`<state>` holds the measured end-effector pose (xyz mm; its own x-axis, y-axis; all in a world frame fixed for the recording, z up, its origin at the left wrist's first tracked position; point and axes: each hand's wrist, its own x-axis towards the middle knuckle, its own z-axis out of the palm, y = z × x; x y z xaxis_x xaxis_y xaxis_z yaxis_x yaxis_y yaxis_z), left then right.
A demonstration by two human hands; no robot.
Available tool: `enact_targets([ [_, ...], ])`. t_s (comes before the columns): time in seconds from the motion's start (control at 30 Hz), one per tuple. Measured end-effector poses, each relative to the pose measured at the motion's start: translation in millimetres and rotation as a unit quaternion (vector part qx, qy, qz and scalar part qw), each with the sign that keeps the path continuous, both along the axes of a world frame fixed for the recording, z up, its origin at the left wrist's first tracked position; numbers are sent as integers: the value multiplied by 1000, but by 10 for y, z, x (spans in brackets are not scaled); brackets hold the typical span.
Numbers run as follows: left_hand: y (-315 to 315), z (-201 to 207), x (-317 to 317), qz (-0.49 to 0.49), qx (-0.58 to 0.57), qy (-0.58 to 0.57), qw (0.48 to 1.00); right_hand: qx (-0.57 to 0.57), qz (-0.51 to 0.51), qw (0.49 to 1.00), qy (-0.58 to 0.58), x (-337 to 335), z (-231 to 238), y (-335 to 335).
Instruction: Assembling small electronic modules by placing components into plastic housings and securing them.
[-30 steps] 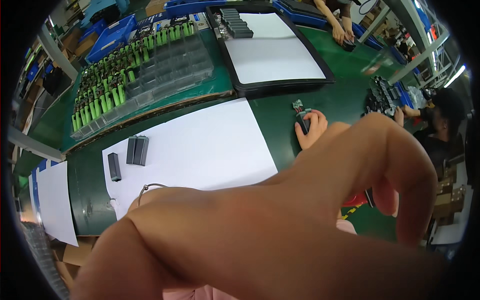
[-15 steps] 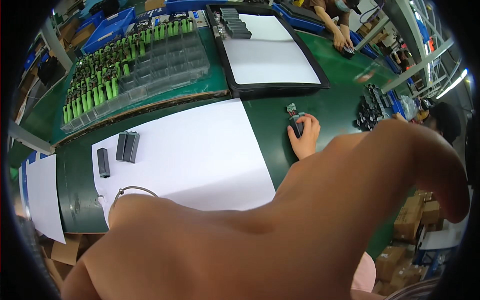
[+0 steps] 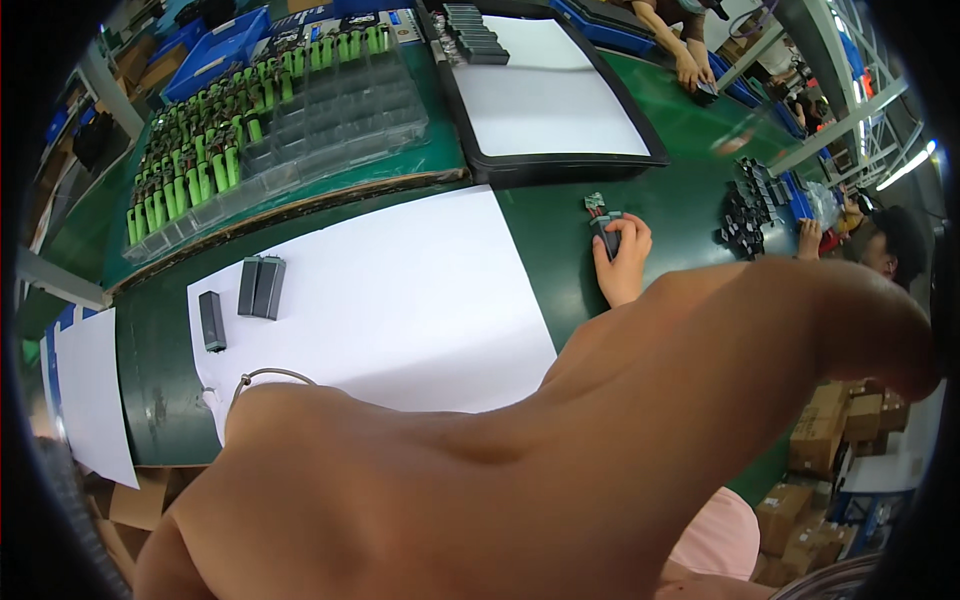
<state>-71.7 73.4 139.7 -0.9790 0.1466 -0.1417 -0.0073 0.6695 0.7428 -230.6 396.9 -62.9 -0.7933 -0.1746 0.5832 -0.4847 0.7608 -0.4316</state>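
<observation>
My right hand (image 3: 624, 258) rests on the green table, right of a large white sheet (image 3: 400, 290). Its thumb and fingers close round a dark grey plastic case (image 3: 606, 238). From the case's far end sticks a small green circuit board (image 3: 595, 202) on reddish wires. On the sheet's left part lie two similar cases side by side (image 3: 261, 288) and a single narrow case (image 3: 212, 322). Large bare skin very near the camera covers the lower picture. My left hand's fingers cannot be made out; a thin cord loop (image 3: 275, 373) shows above that skin.
A clear compartment tray (image 3: 340, 130) with green battery cells stands at the far left. Beside it is a black-rimmed tray (image 3: 560, 170) holding several grey cases. Black parts are heaped (image 3: 750, 210) at the right. A co-worker's hands (image 3: 692, 68) work at the far right.
The view has shifted slightly. My right hand has moved a little to the right, still holding the case. Another person's hand now shows more plainly beyond the heap at the right.
</observation>
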Motion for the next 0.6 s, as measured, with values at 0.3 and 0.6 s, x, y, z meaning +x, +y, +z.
enact_targets([
  [0.3,-335,3,250,112,-7,-84,990,51,-27,996,72,75,198,-144],
  [0.6,-741,97,565,236,-20,-165,957,7,157,976,152,77,1028,-1230],
])
